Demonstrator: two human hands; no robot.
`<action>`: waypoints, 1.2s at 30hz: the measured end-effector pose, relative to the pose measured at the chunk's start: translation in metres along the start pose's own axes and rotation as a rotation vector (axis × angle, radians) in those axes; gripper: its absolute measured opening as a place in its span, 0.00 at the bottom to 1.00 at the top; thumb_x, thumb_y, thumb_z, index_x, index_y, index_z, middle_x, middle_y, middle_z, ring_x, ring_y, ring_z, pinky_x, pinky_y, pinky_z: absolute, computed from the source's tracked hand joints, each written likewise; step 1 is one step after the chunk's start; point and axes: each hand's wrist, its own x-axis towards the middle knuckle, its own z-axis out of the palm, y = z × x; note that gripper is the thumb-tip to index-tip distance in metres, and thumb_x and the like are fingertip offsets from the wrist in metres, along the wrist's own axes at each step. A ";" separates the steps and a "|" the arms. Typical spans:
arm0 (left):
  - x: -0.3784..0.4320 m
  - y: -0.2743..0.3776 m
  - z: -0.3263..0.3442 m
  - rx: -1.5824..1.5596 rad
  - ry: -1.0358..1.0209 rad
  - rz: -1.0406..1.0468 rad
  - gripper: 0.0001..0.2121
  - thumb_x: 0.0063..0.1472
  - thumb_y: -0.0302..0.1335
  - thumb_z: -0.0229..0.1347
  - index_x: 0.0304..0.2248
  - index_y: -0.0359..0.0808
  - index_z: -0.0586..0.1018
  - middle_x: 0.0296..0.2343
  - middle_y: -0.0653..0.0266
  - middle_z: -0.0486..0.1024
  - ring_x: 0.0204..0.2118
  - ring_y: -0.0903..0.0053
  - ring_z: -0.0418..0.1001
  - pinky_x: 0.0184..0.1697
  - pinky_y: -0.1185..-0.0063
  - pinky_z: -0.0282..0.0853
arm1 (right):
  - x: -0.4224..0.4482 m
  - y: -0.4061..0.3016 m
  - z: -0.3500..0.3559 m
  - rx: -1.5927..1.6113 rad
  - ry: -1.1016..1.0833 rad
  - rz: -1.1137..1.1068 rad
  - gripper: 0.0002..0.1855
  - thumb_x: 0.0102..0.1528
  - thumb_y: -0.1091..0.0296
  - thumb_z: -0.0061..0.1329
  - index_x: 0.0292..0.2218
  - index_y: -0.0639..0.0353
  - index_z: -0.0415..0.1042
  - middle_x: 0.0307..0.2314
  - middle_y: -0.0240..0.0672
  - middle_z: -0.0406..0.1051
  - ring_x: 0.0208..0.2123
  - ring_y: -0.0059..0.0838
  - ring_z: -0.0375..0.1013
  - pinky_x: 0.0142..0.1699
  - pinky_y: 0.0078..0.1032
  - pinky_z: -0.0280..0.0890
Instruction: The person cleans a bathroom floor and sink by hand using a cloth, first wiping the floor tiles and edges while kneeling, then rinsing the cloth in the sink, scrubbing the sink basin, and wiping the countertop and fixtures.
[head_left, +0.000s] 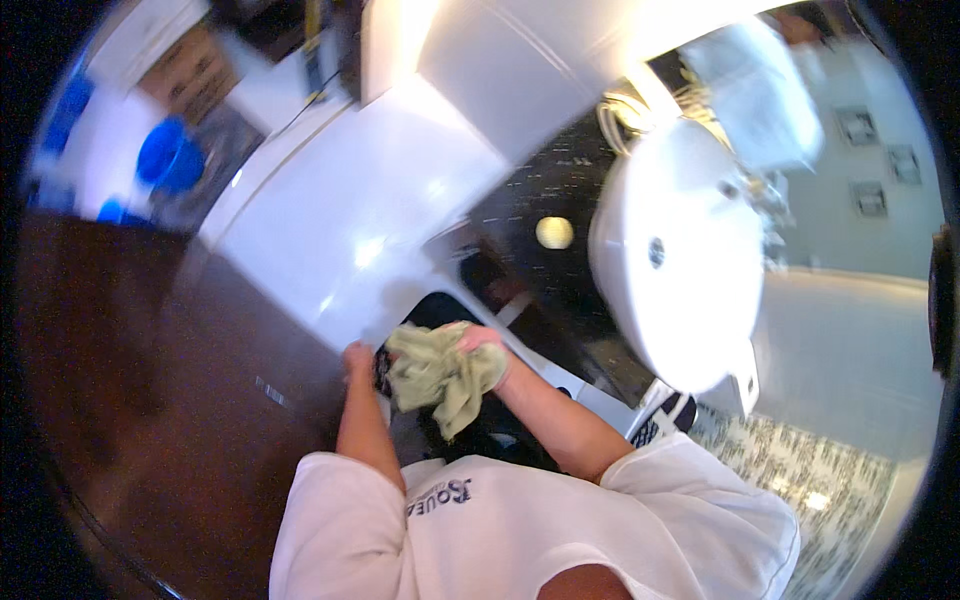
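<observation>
My right hand (482, 343) grips a crumpled pale green cloth (439, 371), which hangs in loose folds in front of my chest. To its left, my left hand (358, 360) is at the lower edge of a glossy white panel (352, 217), beside a dark brown panel (187, 352). Blur hides its fingers, so I cannot tell whether it holds that edge. A dark object, partly covered by the cloth and my forearm, lies under the cloth.
A white washbasin (690, 315) with a chrome tap (766, 196) stands to the right, by a glossy black speckled surface (555, 187). At far left is a blue bucket (169, 155). Small framed pictures (868, 200) and a pale towel (757, 90) appear at upper right.
</observation>
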 end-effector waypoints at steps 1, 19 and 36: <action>0.013 0.010 -0.005 -0.074 0.045 0.007 0.17 0.44 0.29 0.50 0.36 0.32 0.73 0.35 0.55 0.71 0.36 0.67 0.69 0.40 0.77 0.63 | -0.014 -0.013 0.042 -0.055 -0.147 0.013 0.27 0.33 0.69 0.46 0.37 0.78 0.62 0.31 0.49 0.67 0.30 0.40 0.68 0.40 0.31 0.63; -0.173 0.572 0.280 0.122 -0.080 1.340 0.20 0.45 0.28 0.53 0.40 0.35 0.69 0.37 0.54 0.68 0.38 0.62 0.66 0.42 0.71 0.61 | -0.213 -0.530 -0.110 -0.974 0.686 -1.221 0.18 0.46 0.65 0.47 0.37 0.66 0.68 0.40 0.41 0.65 0.45 0.30 0.60 0.49 0.23 0.53; -0.150 0.634 0.446 -0.143 -0.169 0.969 0.12 0.43 0.17 0.48 0.31 0.31 0.75 0.27 0.53 0.73 0.28 0.66 0.72 0.33 0.76 0.68 | -0.192 -0.704 -0.159 -1.855 1.110 -1.412 0.23 0.43 0.67 0.46 0.42 0.65 0.63 0.37 0.47 0.65 0.40 0.40 0.64 0.45 0.28 0.58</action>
